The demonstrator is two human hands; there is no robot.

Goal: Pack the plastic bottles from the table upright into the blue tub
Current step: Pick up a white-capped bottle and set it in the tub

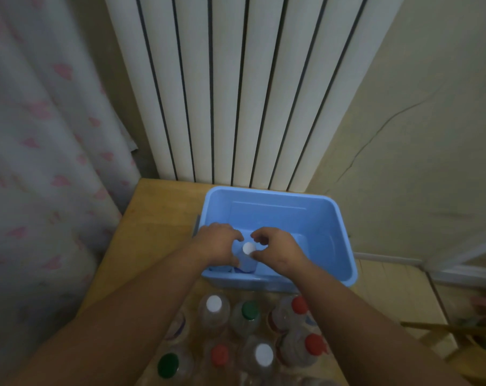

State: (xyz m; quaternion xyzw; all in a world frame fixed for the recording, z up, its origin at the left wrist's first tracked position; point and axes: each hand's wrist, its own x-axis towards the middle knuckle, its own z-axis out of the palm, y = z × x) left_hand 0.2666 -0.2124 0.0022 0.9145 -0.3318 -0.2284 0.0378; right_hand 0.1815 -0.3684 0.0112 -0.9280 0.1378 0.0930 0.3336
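Head view: one white-capped bottle (247, 260) stands in the blue tub (315, 218), gripped by the left hand (219, 243). The right hand (278, 252) is curled beside its cap; I cannot tell if it touches. Behind both hands, the other bottles (250, 316) wait on the table (152, 218).

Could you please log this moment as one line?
white-capped clear plastic bottle upright in blue plastic tub; left hand grips it; right hand by cap; clear bottles on wooden table

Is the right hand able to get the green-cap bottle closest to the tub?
Probably yes. The green-cap bottle stands open between both forearms, just this side of the tub; the right hand only needs pulling back.
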